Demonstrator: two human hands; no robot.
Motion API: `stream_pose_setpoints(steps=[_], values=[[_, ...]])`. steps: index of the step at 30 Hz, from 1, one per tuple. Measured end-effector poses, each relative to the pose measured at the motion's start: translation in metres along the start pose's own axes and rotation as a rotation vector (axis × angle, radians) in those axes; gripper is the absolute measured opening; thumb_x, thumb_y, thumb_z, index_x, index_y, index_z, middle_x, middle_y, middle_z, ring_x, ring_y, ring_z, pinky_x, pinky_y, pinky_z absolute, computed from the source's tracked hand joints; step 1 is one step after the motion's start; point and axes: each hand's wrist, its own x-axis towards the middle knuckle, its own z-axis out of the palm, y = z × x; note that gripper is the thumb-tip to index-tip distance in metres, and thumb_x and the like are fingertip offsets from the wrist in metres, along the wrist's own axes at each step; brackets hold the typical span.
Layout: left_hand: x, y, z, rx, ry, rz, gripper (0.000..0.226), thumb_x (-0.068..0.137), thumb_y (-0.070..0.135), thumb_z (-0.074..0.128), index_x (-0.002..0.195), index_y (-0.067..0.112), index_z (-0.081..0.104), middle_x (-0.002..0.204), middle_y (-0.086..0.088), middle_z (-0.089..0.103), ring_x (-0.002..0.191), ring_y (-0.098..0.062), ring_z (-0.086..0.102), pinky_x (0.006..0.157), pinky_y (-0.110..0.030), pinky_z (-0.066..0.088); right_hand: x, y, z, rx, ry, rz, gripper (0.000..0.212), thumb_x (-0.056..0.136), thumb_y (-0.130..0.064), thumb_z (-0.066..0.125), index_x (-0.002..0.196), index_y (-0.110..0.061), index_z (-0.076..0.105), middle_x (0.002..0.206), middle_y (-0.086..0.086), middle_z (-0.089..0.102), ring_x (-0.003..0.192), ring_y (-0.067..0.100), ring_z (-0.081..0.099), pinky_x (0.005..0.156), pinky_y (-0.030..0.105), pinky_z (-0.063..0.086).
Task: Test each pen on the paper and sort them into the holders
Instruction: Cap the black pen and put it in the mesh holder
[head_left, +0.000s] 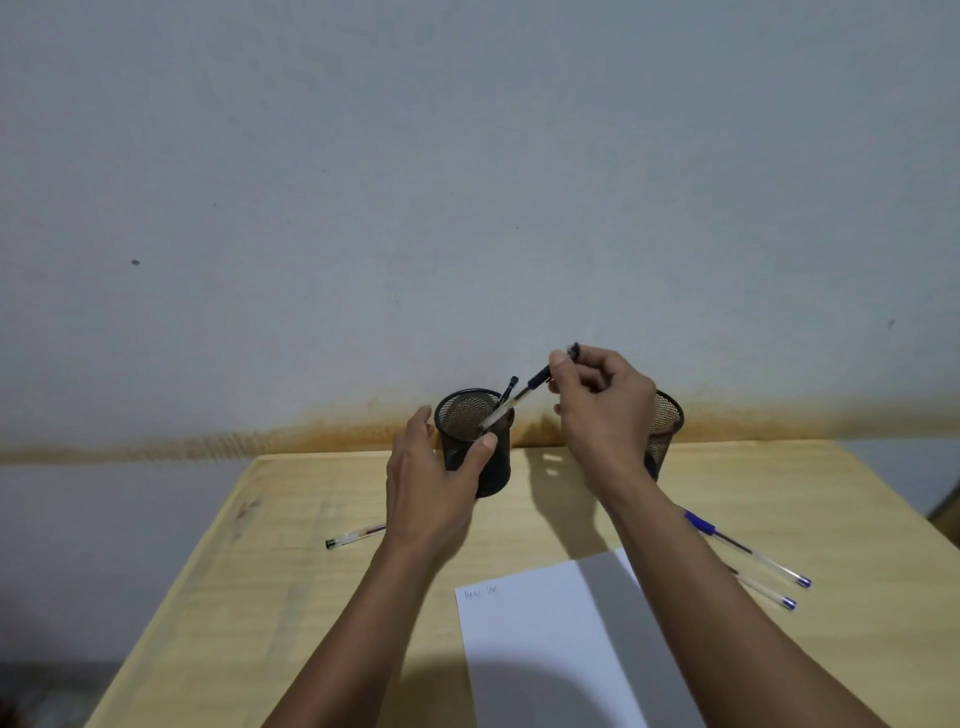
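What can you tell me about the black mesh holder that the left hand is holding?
The black mesh holder is a round cup of what looks like wire mesh with a solid rim, standing upright near the far edge of the wooden table. The left hand wraps its near side, thumb on the front. One dark pen already leans inside it. The right hand is lowering a clear-barrelled pen, tilted, its lower end at the opening.
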Motion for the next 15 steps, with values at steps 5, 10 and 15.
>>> stream_pose_setpoints(steps=[5, 10, 15], values=[[0.004, -0.001, 0.006, -0.018, 0.025, 0.042, 0.072, 0.081, 0.051, 0.073, 0.139, 0.019, 0.045, 0.119, 0.011, 0.051, 0.117, -0.016, 0.054, 0.092, -0.026, 0.038, -0.004, 0.018, 0.017, -0.089, -0.076, 0.061, 0.01, 0.087, -0.029, 0.079, 0.087, -0.02, 0.075, 0.07, -0.011, 0.072, 0.058, -0.009, 0.063, 0.064, 0.012, 0.048], [0.005, -0.002, 0.007, -0.041, 0.045, 0.072, 0.061, 0.081, 0.048, 0.074, 0.132, 0.023, 0.051, 0.108, 0.018, 0.047, 0.102, -0.007, 0.051, 0.086, -0.023, 0.037, -0.007, 0.027, 0.025, -0.142, -0.124, 0.153, 0.019, 0.085, -0.031, 0.081, 0.084, -0.013, 0.077, 0.078, -0.003, 0.075, 0.069, 0.009, 0.066, 0.064, 0.023, 0.051], [0.007, -0.004, 0.009, -0.057, 0.054, 0.073, 0.056, 0.08, 0.046, 0.075, 0.128, 0.025, 0.053, 0.106, 0.017, 0.05, 0.098, -0.006, 0.051, 0.085, -0.022, 0.037, -0.008, 0.029, 0.028, -0.182, -0.147, 0.167, 0.015, 0.083, -0.03, 0.082, 0.078, -0.018, 0.074, 0.079, -0.005, 0.074, 0.077, 0.015, 0.071, 0.07, 0.031, 0.059]])
